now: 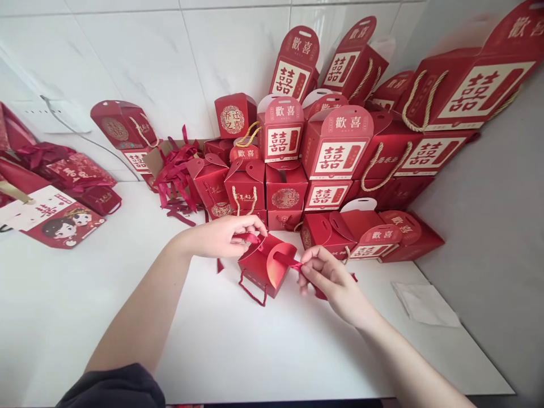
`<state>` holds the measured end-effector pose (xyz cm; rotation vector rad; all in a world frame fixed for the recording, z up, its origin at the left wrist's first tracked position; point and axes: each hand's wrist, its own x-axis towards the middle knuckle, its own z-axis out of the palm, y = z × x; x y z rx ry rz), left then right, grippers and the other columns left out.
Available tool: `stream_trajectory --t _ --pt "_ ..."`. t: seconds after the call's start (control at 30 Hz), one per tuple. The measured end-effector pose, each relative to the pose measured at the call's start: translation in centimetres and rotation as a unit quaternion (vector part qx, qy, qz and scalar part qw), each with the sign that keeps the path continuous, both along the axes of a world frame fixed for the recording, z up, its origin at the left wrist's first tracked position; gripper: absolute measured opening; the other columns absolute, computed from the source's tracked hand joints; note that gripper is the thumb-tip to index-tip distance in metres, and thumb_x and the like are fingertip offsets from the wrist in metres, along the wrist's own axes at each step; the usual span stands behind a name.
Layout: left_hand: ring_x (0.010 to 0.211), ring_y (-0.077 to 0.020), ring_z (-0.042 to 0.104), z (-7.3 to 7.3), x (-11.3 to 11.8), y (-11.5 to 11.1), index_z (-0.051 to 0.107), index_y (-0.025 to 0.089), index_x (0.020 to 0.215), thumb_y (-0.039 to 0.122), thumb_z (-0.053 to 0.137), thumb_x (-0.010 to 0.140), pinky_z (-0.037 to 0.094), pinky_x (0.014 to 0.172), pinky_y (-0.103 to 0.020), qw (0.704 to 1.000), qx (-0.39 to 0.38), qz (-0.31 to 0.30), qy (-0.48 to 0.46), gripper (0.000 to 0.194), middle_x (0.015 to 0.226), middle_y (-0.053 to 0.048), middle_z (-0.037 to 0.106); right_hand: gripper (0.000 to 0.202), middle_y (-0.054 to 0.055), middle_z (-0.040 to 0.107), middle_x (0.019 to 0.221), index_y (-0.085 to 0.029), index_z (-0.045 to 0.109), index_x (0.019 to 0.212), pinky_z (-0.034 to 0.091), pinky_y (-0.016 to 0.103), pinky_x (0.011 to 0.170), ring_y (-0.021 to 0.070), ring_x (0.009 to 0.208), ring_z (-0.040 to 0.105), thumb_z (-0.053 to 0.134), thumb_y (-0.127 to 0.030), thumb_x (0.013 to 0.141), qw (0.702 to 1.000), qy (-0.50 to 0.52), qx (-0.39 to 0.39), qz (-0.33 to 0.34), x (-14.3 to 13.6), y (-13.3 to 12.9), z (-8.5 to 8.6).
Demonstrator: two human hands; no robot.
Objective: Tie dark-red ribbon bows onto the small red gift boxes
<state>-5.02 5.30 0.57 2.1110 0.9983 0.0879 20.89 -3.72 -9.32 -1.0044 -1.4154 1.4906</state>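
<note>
A small red gift box (pixel 259 271) with a dark red cord handle (pixel 254 292) stands on the white table in front of me, its curved top flaps partly raised. A red ribbon (pixel 287 260) passes through the flaps. My left hand (pixel 232 235) pinches the ribbon at the box's left flap. On the other side, my right hand (pixel 325 277) grips the ribbon between thumb and fingers, just right of the box. A loose ribbon tail hangs below that hand. What lies inside the box is hidden.
Stacked red boxes (pixel 335 150) with gold cord handles fill the back and right. A carton of loose red ribbons (pixel 178 170) sits behind my left hand. Red gift bags (pixel 63 221) lie at the left, and a flat white packet (pixel 425 303) is near the right wall.
</note>
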Motion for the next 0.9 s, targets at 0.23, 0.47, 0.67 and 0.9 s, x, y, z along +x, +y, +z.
stream_trajectory --t 0.23,0.47,0.67,0.9 --pt "0.094 -0.0146 0.062 0.6 0.0 0.0 0.067 0.024 0.107 0.014 0.052 0.083 0.046 0.079 -0.021 0.992 0.124 -0.006 0.018 0.030 0.108 -0.002 0.065 0.025 0.004 0.065 0.102 -0.028 0.057 0.119 0.046 0.027 0.067 0.0168 0.083 0.061 0.058 -0.037 0.095 0.951 -0.208 0.207 -0.098 0.3 -0.4 -0.3" --pt "0.089 -0.0154 0.063 0.8 0.4 -0.4 0.071 0.024 0.087 0.026 0.060 0.084 0.044 0.077 -0.023 0.987 0.143 0.007 0.068 0.011 0.097 0.002 0.068 0.034 0.006 0.065 0.103 -0.025 0.051 0.133 0.046 0.026 0.051 0.0149 0.066 0.064 0.049 -0.029 0.099 0.829 -0.420 0.356 -0.101 -0.9 0.3 0.5" --pt "0.089 -0.0155 0.065 0.6 0.3 -0.5 0.078 0.030 0.095 0.033 0.058 0.088 0.045 0.078 -0.023 0.986 0.151 0.024 0.073 0.021 0.098 0.002 0.071 0.027 0.005 0.064 0.097 -0.023 0.062 0.116 0.034 0.026 0.044 0.0133 0.056 0.059 0.045 -0.016 0.096 0.757 -0.521 0.393 -0.036 -1.8 1.7 2.7" --pt "0.076 -0.0139 0.065 0.5 0.6 -0.6 0.077 0.024 0.085 0.040 0.057 0.091 0.044 0.072 -0.023 0.990 0.126 0.039 0.049 0.027 0.086 0.002 0.075 0.018 0.002 0.064 0.085 -0.022 0.061 0.090 0.043 0.026 0.061 0.0149 0.070 0.060 0.047 -0.029 0.098 0.918 -0.301 0.246 -0.079 -2.1 2.1 2.3"
